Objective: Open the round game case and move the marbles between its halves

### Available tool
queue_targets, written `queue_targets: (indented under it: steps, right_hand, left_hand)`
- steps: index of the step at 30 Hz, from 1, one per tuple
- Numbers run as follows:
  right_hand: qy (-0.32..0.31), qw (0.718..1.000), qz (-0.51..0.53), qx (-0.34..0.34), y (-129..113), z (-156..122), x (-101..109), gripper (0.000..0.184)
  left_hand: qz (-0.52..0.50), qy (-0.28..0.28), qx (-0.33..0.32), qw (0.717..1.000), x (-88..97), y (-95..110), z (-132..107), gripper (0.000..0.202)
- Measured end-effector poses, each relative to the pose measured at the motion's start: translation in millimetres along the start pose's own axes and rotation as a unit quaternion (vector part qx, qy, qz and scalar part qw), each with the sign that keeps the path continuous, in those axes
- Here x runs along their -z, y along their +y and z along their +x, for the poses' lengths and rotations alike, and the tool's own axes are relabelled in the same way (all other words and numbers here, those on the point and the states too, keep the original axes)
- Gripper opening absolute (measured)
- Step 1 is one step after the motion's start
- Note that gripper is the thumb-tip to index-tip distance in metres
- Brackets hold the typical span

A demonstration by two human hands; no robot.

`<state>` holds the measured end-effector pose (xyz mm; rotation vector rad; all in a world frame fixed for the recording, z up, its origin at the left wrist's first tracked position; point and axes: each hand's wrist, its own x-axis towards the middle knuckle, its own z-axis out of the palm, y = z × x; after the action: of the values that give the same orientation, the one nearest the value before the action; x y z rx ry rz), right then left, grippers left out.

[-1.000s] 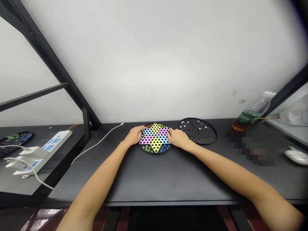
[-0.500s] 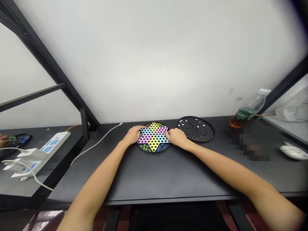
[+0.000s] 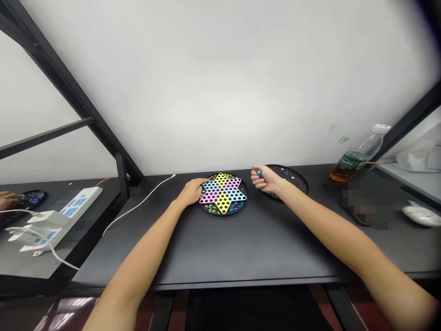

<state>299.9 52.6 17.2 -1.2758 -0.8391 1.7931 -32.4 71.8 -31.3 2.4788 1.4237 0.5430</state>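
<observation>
A round black Chinese checkers board [image 3: 223, 193] lies on the dark desk, with a star of yellow, pink and pale blue points full of holes. Green, blue and other coloured marbles sit in the pockets around its rim. My left hand [image 3: 190, 191] grips the board's left edge, fingers over the rim. To the right, my right hand [image 3: 264, 179] is raised with curled fingers, closed around a blue-green marble [image 3: 259, 173]. Behind it, partly covered by that hand, lies a second black round tray [image 3: 299, 184] with small holes and some white dots.
A tilted-looking drink bottle [image 3: 356, 158] stands at the right, with a white mouse [image 3: 421, 214] nearer the edge. A white cable [image 3: 141, 200] runs along the left. On the neighbouring desk are a power strip [image 3: 69, 216] and another person's hand [image 3: 7, 201] by a similar board.
My right hand has left the right edge of the board and risen to the right, now with a marble in its fingers. My left hand stays at the board's left edge.
</observation>
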Motion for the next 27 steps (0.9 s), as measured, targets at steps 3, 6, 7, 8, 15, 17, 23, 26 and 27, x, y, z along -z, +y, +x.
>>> queue_targets:
  steps: [3, 6, 7, 8, 15, 17, 23, 26, 27]
  right_hand:
    - [-0.034, 0.992, 0.104, -0.065, -4.8, 2.4, 10.4, 0.022]
    - [-0.009, 0.996, 0.076, -0.053, 6.8, 10.8, 10.8, 0.018]
    - [0.005, 0.999, 0.039, -0.027, 12.5, 14.0, 9.0, 0.02]
    - [0.026, 0.999, -0.014, 0.013, 18.1, 16.8, 6.6, 0.024]
    - [0.093, 0.753, -0.578, 0.301, 34.0, 20.6, -3.6, 0.023]
    - [0.09, 0.694, -0.658, 0.279, 33.6, 20.3, -3.5, 0.025]
    - [0.076, 0.654, -0.707, 0.257, 36.3, 22.4, -8.5, 0.024]
    - [0.063, 0.747, -0.607, 0.266, 30.8, 22.2, -7.3, 0.017]
    - [0.06, 0.798, -0.541, 0.258, 26.0, 21.5, -4.5, 0.018]
  left_hand:
    - [0.009, 0.005, -0.003, 1.0, -1.3, -2.0, -0.1, 0.055]
    - [0.007, 0.011, -0.014, 1.0, -3.2, -4.7, -0.1, 0.054]
    - [0.006, 0.013, -0.017, 1.0, -3.7, -5.5, 0.0, 0.054]
    - [0.006, 0.014, -0.021, 1.0, -4.1, -6.1, 0.0, 0.054]
    - [0.009, 0.013, -0.03, 0.999, -5.8, -7.7, 0.8, 0.055]
    - [0.009, 0.012, -0.027, 1.0, -5.8, -7.4, 0.8, 0.056]
    - [0.014, 0.011, -0.028, 0.999, -5.5, -6.4, 0.6, 0.055]
    - [0.018, 0.009, -0.023, 1.0, -6.4, -7.6, 0.8, 0.056]
    - [0.019, 0.01, -0.022, 1.0, -6.8, -8.3, 0.9, 0.056]
